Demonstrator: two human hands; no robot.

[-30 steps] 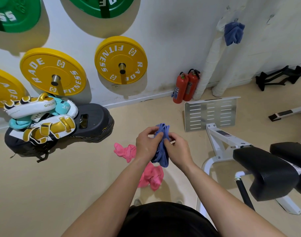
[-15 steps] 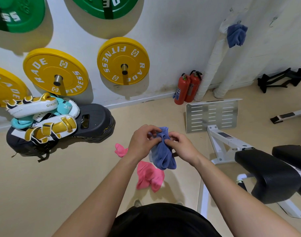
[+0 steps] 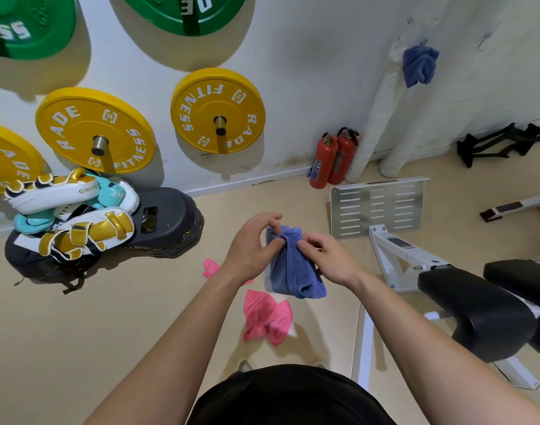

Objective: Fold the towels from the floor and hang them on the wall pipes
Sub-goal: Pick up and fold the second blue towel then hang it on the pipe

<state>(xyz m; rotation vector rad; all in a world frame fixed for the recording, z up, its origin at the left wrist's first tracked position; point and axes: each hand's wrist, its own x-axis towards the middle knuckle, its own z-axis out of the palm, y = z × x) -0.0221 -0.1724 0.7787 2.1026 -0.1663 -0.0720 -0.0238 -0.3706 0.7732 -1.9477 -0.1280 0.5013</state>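
At near centre, left hand [image 3: 256, 243] and right hand [image 3: 327, 256] pinch the blue towel [image 3: 293, 271] by its top edge. Bunched a second ago, it now hangs wider, so folding is likely unfinished. A pink towel [image 3: 265, 320] lies on the floor below; far right, a hung towel [image 3: 419, 65] drapes the wall pipe [image 3: 376, 118].

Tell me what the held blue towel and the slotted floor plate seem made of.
The blue towel looks like soft terry or microfibre: fuzzy nap, limp folds. The slotted plate looks like bare metal, perhaps steel or aluminium: matte silver, crisp punched slots.
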